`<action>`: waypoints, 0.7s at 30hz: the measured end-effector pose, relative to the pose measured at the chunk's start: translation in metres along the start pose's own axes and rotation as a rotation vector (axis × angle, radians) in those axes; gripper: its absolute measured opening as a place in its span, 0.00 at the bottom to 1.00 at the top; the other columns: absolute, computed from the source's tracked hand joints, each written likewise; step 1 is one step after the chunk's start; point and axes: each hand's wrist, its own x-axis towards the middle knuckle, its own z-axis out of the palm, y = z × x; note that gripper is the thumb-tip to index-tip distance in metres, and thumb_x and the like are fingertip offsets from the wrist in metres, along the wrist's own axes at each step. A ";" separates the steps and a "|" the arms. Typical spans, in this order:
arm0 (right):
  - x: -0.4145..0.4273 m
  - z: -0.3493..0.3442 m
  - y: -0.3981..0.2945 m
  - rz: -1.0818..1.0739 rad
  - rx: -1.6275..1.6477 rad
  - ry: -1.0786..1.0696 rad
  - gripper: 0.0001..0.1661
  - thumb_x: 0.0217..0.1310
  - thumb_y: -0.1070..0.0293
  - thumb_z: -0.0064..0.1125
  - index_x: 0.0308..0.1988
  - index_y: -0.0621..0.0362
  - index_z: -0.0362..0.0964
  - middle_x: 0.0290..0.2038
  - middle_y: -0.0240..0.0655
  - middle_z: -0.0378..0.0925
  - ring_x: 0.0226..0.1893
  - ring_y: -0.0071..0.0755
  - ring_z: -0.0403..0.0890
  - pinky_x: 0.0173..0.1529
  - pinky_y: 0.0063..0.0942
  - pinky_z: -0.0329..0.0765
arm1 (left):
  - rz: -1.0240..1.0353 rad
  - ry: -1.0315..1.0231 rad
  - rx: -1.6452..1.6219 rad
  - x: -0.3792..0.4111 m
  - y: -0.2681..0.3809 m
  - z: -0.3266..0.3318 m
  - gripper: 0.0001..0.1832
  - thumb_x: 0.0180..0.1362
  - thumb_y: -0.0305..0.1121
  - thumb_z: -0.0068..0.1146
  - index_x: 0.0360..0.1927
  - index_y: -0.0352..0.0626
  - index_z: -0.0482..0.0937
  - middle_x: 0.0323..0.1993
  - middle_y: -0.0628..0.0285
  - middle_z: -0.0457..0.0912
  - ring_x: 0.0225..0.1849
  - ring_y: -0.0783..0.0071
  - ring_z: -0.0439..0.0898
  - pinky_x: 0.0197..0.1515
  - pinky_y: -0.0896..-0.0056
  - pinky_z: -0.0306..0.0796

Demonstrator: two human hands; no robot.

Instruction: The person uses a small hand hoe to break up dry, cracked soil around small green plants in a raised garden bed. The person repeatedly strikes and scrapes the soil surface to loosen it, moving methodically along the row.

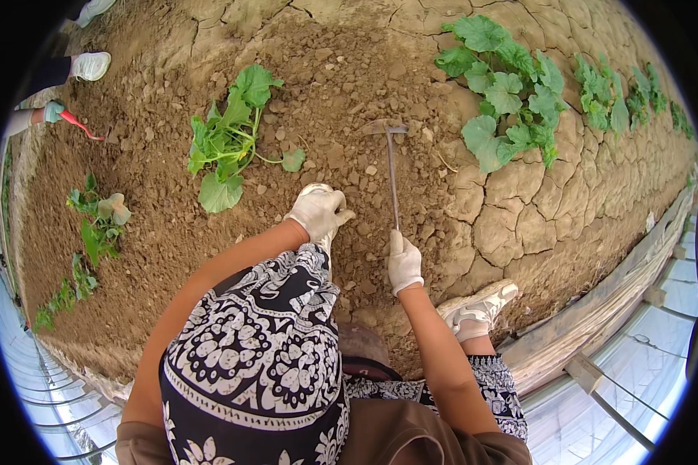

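My right hand [406, 263], in a white glove, is closed around the lower end of a small hand hoe [392, 174]. The hoe's thin metal shaft points away from me, and its blade rests on loose, crumbled soil [355, 157]. My left hand [319, 214], also gloved, hangs loosely over my left shoe [316, 189]. Its fingers are curled with a small gap at the thumb, and nothing shows in them. Ahead of the left hand stands a leafy vine seedling [232, 139], cucumber- or melon-like, with one leaf trailing toward the hoe.
A larger vine plant [506, 93] grows on cracked, dry soil [517, 218] at right, with several more behind. Smaller plants [96, 224] stand at left. Another person's gloved hand [53, 111] grips a red-handled tool [75, 122]. Plastic sheeting [622, 395] borders the right side.
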 end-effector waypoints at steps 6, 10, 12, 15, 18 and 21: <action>-0.023 0.004 -0.062 -0.014 0.044 0.011 0.32 0.68 0.45 0.45 0.35 0.68 0.76 0.24 0.44 0.76 0.28 0.37 0.77 0.39 0.33 0.74 | -0.012 0.006 -0.016 0.002 -0.002 0.002 0.21 0.56 0.51 0.58 0.33 0.41 0.79 0.33 0.50 0.81 0.41 0.54 0.80 0.46 0.58 0.72; 0.039 0.014 -0.103 -0.037 -0.208 -0.003 0.36 0.68 0.42 0.41 0.35 0.69 0.75 0.27 0.46 0.77 0.30 0.42 0.78 0.42 0.37 0.74 | -0.004 0.054 0.000 0.001 -0.004 0.007 0.20 0.54 0.51 0.61 0.31 0.41 0.79 0.30 0.51 0.81 0.38 0.55 0.81 0.43 0.58 0.74; 0.045 0.016 -0.119 -0.046 -0.012 -0.051 0.36 0.67 0.41 0.42 0.32 0.68 0.75 0.25 0.43 0.76 0.28 0.40 0.76 0.39 0.36 0.73 | -0.021 0.057 0.009 0.001 -0.004 0.008 0.21 0.54 0.51 0.61 0.32 0.41 0.79 0.30 0.50 0.81 0.37 0.54 0.81 0.42 0.58 0.74; 0.035 0.022 -0.139 -0.164 0.126 0.020 0.30 0.69 0.44 0.42 0.26 0.59 0.67 0.13 0.28 0.63 0.09 0.22 0.61 0.12 0.24 0.63 | -0.042 0.023 -0.021 0.003 -0.005 0.008 0.20 0.54 0.51 0.61 0.32 0.41 0.79 0.29 0.50 0.81 0.36 0.53 0.81 0.42 0.58 0.74; 0.034 0.032 -0.156 -0.052 -0.060 -0.055 0.34 0.69 0.42 0.40 0.38 0.66 0.76 0.26 0.45 0.77 0.24 0.39 0.79 0.31 0.31 0.76 | -0.037 0.001 -0.013 0.004 -0.006 0.007 0.20 0.55 0.51 0.60 0.31 0.41 0.79 0.28 0.50 0.81 0.36 0.53 0.81 0.41 0.57 0.74; 0.053 0.038 -0.164 -0.238 -0.281 0.033 0.35 0.68 0.41 0.38 0.39 0.66 0.75 0.28 0.47 0.77 0.23 0.43 0.81 0.27 0.35 0.76 | 0.027 0.038 0.035 0.003 -0.006 0.006 0.20 0.55 0.51 0.60 0.32 0.41 0.78 0.28 0.50 0.81 0.35 0.53 0.81 0.40 0.57 0.74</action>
